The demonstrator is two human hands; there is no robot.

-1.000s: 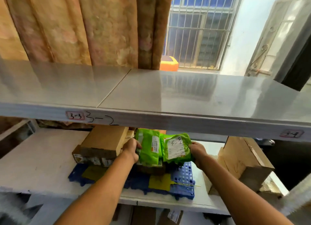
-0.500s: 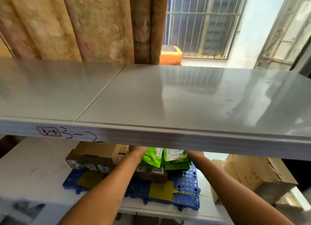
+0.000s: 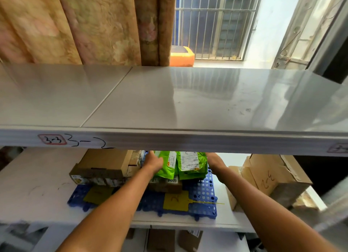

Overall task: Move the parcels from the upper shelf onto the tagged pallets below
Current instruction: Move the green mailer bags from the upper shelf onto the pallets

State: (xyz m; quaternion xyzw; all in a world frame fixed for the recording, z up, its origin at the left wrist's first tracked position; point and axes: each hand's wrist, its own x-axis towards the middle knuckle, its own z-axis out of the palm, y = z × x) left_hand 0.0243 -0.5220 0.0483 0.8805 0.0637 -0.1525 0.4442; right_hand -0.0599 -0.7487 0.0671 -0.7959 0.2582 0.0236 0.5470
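Note:
Two green parcels with white labels lie side by side on a small cardboard box (image 3: 165,186) that sits on the blue pallet (image 3: 204,193) below the upper shelf (image 3: 169,101). My left hand (image 3: 155,162) grips the left green parcel (image 3: 167,169) at its left edge. At the right edge of the right green parcel (image 3: 192,165), my right hand (image 3: 213,160) holds on. The shelf's front lip hides both hands' fingertips. A yellow tag (image 3: 175,201) marked "2" lies on the pallet's front. No parcels are on the upper shelf.
A flat brown carton (image 3: 105,163) lies on the pallet's left half above a second yellow tag (image 3: 98,195). An open cardboard box (image 3: 273,178) stands right of the pallet. The shelf lip bears a "3-3" label (image 3: 52,139). More boxes show beneath the white lower board (image 3: 37,185).
Both hands carried the green parcels further back under the upper shelf and laid them flatter on the small box. The camera tilted up, so the shelf edge now covers the fingertips.

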